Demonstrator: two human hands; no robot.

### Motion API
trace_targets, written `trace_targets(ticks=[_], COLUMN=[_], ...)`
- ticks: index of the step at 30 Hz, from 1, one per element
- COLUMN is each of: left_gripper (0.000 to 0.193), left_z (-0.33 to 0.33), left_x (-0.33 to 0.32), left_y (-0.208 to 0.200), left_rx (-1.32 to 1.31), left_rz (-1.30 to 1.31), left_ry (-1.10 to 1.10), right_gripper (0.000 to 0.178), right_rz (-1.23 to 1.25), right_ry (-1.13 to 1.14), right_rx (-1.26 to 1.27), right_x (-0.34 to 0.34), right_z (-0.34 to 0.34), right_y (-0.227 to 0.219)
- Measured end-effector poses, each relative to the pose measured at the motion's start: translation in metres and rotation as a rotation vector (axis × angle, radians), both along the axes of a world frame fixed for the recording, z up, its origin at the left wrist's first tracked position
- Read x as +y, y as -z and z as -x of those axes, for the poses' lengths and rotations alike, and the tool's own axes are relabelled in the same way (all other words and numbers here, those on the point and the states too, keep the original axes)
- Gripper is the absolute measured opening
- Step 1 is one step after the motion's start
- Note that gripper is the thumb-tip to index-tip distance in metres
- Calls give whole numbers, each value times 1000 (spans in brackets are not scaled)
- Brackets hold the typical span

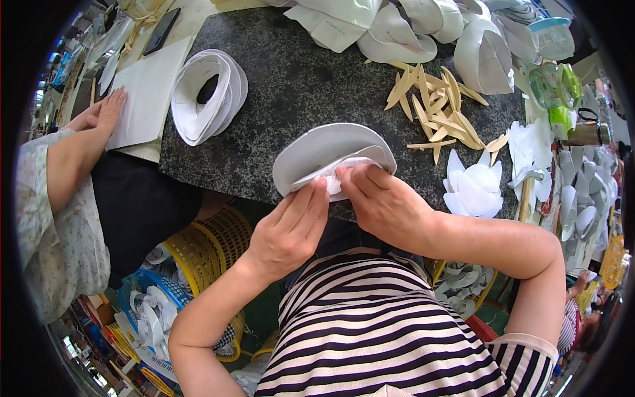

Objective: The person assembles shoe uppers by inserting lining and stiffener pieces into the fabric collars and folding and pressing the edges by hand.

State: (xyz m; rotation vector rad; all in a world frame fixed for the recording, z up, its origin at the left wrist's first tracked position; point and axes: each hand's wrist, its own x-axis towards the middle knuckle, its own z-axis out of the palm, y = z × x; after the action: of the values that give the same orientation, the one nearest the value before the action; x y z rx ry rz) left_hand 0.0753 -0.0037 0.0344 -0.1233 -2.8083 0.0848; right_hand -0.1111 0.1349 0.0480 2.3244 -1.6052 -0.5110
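Close to the near edge of the dark speckled table, I hold a white curved shoe upper [324, 149] between both hands, its wide rounded side facing away from me. My left hand [291, 228] is closed on its near left edge, fingertips pressed to a pale inner layer. The thumb and fingers of my right hand [383, 195] pinch that same layer just to the right. The fingertips of the two hands almost meet. What lies beneath the fingers is hidden.
Nested white uppers [185, 99] stand at the left, with more white uppers [397, 33] along the far side. Tan strips [440, 109] lie heaped at the right, beside white petal-shaped pieces [473, 185]. Another person's hand [111, 109] rests on a notebook [145, 92]. Yellow baskets [218, 245] stand below.
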Motion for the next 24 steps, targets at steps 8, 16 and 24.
trace_targets(ticks=[8, 16, 24], left_gripper=[36, 27, 25], left_z=[9, 27, 26], left_x=[11, 6, -9], left_y=[4, 7, 12], left_rx=[-33, -31, -13], left_rz=[-66, -113, -55], left_ry=[-183, -109, 2], right_gripper=[32, 26, 28], right_rz=[10, 93, 55], right_ry=[-179, -60, -42], right_rx=[-80, -289, -296], right_x=[-1, -2, 1], right_z=[1, 11, 14], right_y=[-5, -2, 1])
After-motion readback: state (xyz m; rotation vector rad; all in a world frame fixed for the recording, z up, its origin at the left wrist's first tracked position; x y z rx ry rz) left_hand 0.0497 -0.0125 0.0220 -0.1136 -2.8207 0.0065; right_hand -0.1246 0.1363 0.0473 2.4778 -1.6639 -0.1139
